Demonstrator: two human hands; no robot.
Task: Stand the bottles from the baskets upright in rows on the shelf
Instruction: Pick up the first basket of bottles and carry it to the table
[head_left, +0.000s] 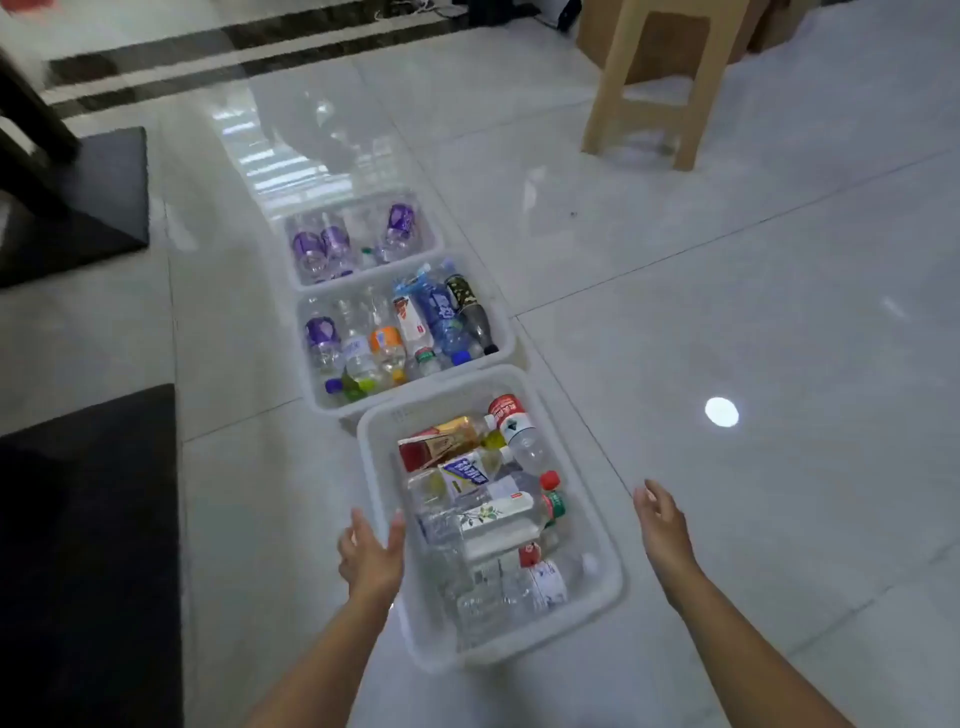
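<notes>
Both hands open above the near basket on the floor: left hand over its left rim, right hand just beyond its right side, fingers extended and holding nothing. The bottles lie jumbled inside. Best practice is probably to grip a topmost bottle around its body.

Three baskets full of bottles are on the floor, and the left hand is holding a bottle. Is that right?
Not quite. In the head view the left hand holds nothing: its fingers are spread open beside the near basket. The rest is right.
</notes>
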